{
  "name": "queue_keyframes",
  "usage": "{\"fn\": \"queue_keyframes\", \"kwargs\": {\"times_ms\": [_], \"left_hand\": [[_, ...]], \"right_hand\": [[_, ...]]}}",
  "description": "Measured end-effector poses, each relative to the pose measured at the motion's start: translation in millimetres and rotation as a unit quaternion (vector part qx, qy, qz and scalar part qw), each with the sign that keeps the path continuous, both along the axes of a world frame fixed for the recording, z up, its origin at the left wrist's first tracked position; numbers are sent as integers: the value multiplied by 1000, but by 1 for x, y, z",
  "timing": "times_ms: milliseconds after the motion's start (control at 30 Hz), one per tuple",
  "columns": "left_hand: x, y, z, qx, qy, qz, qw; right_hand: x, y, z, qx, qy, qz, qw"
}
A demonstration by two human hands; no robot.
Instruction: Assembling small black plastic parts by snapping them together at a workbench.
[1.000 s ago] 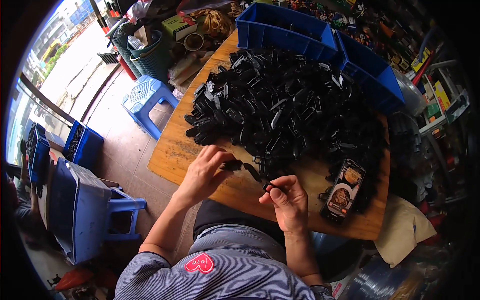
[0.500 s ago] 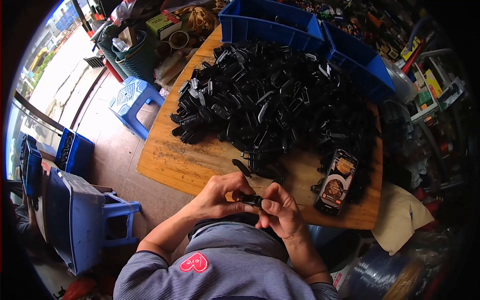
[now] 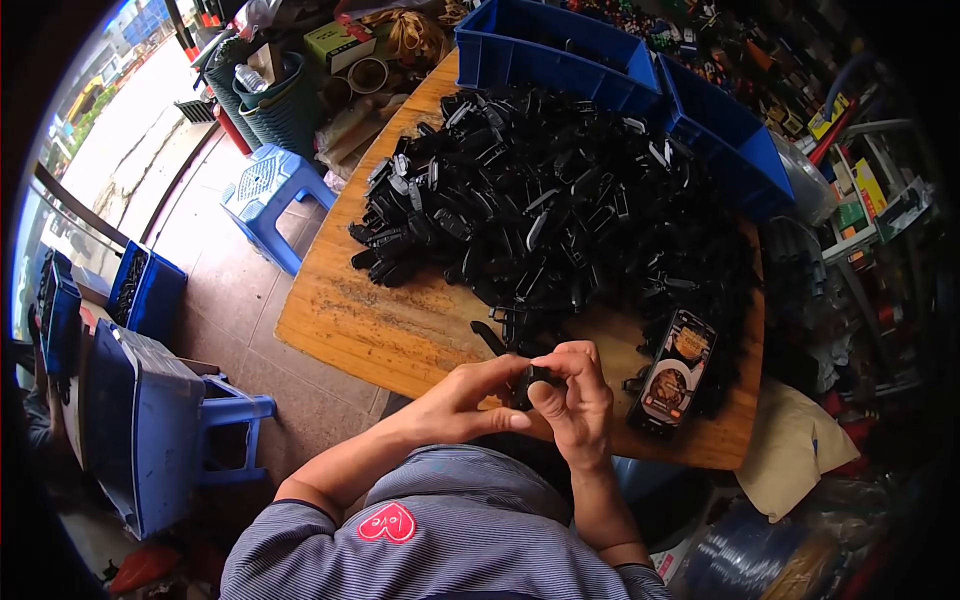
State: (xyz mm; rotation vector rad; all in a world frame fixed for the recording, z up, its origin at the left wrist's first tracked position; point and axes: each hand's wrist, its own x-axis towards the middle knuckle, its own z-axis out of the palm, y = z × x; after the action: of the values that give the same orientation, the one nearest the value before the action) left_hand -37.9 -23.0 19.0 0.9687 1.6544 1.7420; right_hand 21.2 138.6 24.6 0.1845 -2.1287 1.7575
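Observation:
My right hand (image 3: pixel 575 400) is closed on a small black plastic part (image 3: pixel 541 376), pinched between thumb and fingers above the table's near edge. Much of the part is hidden by the fingers, so its exact kind does not show. My left hand (image 3: pixel 470 398) is beside it, index finger reaching to the part and thumb stretched out apart. Just beyond the hands lies a single long black piece (image 3: pixel 488 337). A big heap of similar black plastic parts (image 3: pixel 540 195), some with shiny faces, covers the far and right side of the wooden table (image 3: pixel 340 325).
A phone (image 3: pixel 672 378) with a lit screen lies on the table right of my hands. Blue bins (image 3: pixel 555 60) stand behind the heap. At left are a blue stool (image 3: pixel 270 195), more bins (image 3: pixel 150 290) and a large blue crate (image 3: pixel 150 430). A beige sack (image 3: pixel 795 450) sits at the right.
Both hands have moved slightly up and to the right. My left thumb has come away from the black part, which my right hand now pinches more upright. The view has shifted a little.

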Motion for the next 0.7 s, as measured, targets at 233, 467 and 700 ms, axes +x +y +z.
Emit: {"fn": "queue_keyframes", "kwargs": {"times_ms": [233,467,700], "left_hand": [[-36,-30,3,180,-200,134,954],[-39,-24,9,-157,152,147,965],[-34,-9,-2,-108,331,262,900]], "right_hand": [[-48,71,-3,420,-49,-197,885],[-39,60,-11,383,-149,-178,894],[-21,60,-1,415,-122,-240,869]]}}
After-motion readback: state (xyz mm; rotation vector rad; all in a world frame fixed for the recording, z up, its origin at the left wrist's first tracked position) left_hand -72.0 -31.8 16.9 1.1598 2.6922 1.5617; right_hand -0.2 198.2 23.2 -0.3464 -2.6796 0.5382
